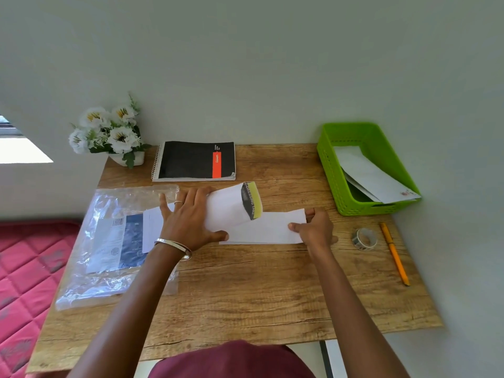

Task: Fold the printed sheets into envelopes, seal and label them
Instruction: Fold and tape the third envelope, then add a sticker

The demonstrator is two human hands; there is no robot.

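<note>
On the wooden desk (245, 290) the left hand (188, 222) lay flat with spread fingers on a folded printed sheet (231, 205), pressing it down. One end of the sheet curled up and showed dark print. The right hand (316, 227) pinched the right end of a long white envelope (261, 227) that lay on the desk, partly under the sheet. A clear plastic bag of paper (109, 241) lay at the left. A green plastic basket (330, 165) at the right held white envelopes. A roll of tape (364, 238) and an orange pen (394, 253) lay beside it.
</note>
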